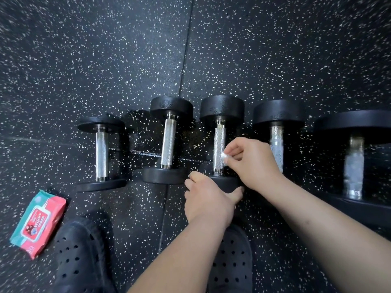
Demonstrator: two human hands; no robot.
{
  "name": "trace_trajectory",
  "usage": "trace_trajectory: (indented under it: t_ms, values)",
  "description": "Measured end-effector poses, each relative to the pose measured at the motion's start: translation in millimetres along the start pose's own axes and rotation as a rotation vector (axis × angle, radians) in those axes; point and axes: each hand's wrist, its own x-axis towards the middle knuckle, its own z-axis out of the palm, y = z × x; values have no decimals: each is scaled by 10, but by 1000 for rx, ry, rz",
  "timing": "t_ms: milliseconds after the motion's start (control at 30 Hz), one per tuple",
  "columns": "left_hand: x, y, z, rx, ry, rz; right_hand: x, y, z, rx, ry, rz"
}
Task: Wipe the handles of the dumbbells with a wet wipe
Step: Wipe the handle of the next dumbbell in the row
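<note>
Head: wipe point(224, 156) in right hand point(254, 163)

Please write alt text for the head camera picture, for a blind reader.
A person's right hand pinches a white wipe at the handle of the middle dumbbell of five in a row on a speckled floor, while the left hand grips its near end. A pack of wipes lies to the left.

Soft, even light falls from above on the dark speckled floor point(275, 60), leaving only faint shadows around the dumbbells point(169, 140). The chrome handles point(219, 144) carry small glints. The middle is sharp. Toward the floor's left and right edges the speckles smear, and the rightmost handle point(354, 170) is blurred. The floor seam point(186, 49) bows from wide-angle distortion.
</note>
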Motion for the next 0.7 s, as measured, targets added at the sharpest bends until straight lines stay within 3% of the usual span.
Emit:
trace_trajectory:
  t_ms: [133,300,467,600,700]
  values:
    - [2,0,3,1,0,5,-83,49,6,-38,-103,15]
    - [2,-2,2,-2,5,9,15,25,1,46,3,52]
    - [-9,-4,-6,-3,1,15,-31,48,21,13,-69,88]
    - [-8,6,-13,0,1,2,85,21,15,79,13,136]
    - [-13,10,-17,3,-4,2,44,45,54,54,-23,148]
